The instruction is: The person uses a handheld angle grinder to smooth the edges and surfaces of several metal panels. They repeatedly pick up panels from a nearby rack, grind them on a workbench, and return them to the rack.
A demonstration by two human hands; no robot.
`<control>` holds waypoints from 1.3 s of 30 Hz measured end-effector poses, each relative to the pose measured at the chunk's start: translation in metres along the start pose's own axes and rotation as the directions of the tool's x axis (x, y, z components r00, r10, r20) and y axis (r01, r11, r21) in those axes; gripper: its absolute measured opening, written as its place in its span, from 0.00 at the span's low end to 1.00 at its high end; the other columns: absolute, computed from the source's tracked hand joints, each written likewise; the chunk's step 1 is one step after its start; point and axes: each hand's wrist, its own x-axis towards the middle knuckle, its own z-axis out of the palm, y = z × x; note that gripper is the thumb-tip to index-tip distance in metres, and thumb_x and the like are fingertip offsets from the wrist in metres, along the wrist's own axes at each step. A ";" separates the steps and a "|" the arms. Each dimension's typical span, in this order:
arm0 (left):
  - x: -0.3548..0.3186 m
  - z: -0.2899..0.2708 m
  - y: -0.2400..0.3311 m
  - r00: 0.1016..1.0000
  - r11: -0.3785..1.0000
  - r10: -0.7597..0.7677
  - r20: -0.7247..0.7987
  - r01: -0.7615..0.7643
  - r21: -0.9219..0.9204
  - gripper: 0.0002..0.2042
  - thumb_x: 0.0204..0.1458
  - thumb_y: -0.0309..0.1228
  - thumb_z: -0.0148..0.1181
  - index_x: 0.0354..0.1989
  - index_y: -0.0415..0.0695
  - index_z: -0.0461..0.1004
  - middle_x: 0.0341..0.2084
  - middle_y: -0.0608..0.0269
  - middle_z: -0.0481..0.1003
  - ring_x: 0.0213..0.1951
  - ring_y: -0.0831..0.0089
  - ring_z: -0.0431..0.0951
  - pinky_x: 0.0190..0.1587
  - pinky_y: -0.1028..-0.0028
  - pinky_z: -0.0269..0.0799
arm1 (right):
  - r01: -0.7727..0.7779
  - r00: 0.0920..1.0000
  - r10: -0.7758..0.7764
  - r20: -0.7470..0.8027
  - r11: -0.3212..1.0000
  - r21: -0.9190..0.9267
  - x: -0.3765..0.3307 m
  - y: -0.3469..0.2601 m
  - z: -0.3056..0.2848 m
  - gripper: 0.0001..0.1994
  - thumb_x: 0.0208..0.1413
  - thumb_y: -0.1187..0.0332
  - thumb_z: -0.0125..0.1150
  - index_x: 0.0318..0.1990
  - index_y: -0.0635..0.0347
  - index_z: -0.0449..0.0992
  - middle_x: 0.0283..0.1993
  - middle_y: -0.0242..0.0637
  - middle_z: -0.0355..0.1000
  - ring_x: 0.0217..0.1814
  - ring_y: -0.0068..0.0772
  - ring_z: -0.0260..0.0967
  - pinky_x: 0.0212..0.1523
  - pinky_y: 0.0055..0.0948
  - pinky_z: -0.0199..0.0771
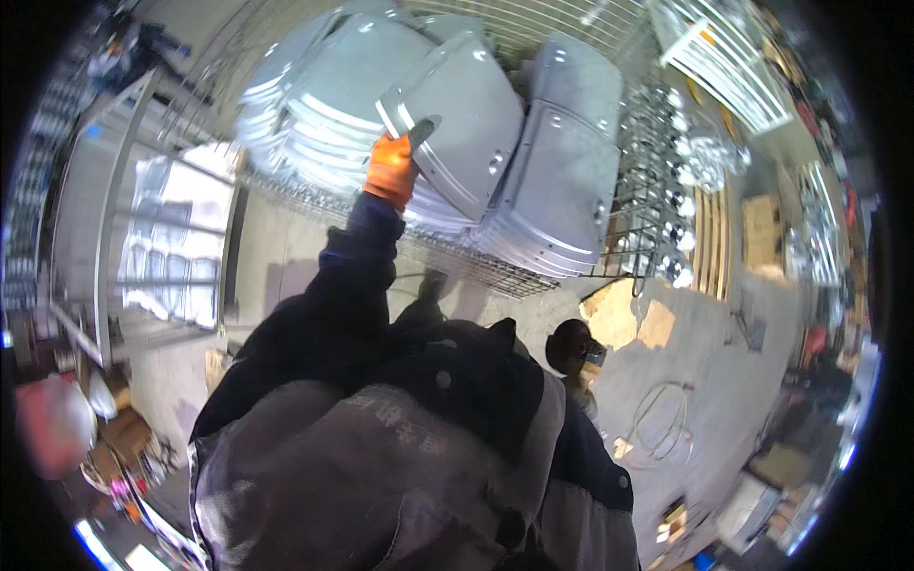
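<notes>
My left hand [391, 173], in an orange glove, is closed on the near left edge of a grey sheet-metal panel [464, 122]. Its dark-tipped thumb lies over the panel's face. This panel has curved edges and small holes, and it sits tilted on top of other panels. To its left is a stack of similar panels [338, 81]; another stack [562, 186] stands on the right. All rest in a wire mesh basket [519, 278]. My right hand cannot be made out. Beside my body on the right is a dark rounded object [568, 345] of unclear kind.
A metal-framed rack [119, 214] with pale wrapped goods stands at left. Right of the basket are a wire rack of shiny round parts [666, 181] and a wooden pallet [711, 243]. Torn cardboard [614, 312] and a coiled hose or cable [662, 419] lie on the floor.
</notes>
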 end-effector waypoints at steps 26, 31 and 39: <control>-0.684 -0.245 0.039 0.082 0.987 -0.136 -0.987 -0.079 -0.143 0.12 0.49 0.33 0.64 0.37 0.39 0.76 0.25 0.67 0.75 0.26 0.78 0.73 0.30 0.77 0.69 | 0.228 0.435 0.874 0.215 0.124 -0.966 0.047 0.265 0.370 0.18 0.43 0.68 0.67 0.42 0.66 0.75 0.30 0.34 0.74 0.29 0.26 0.72 0.32 0.23 0.70; -0.757 -0.309 -0.014 0.155 0.964 -0.160 -0.975 0.235 -0.120 0.10 0.49 0.23 0.56 0.40 0.40 0.75 0.28 0.63 0.76 0.30 0.72 0.75 0.33 0.76 0.70 | 0.252 0.432 0.899 0.071 -0.045 -0.967 0.036 0.373 0.424 0.15 0.46 0.69 0.65 0.41 0.68 0.75 0.28 0.34 0.73 0.27 0.26 0.72 0.31 0.24 0.72; -0.847 -0.360 -0.111 -0.105 0.928 -0.371 -0.923 -0.006 -0.372 0.14 0.58 0.36 0.51 0.45 0.39 0.73 0.31 0.63 0.76 0.31 0.76 0.76 0.35 0.76 0.73 | 0.364 0.442 0.897 -0.026 -0.206 -0.908 0.036 0.523 0.484 0.12 0.43 0.66 0.69 0.32 0.64 0.75 0.22 0.34 0.71 0.20 0.27 0.68 0.24 0.26 0.68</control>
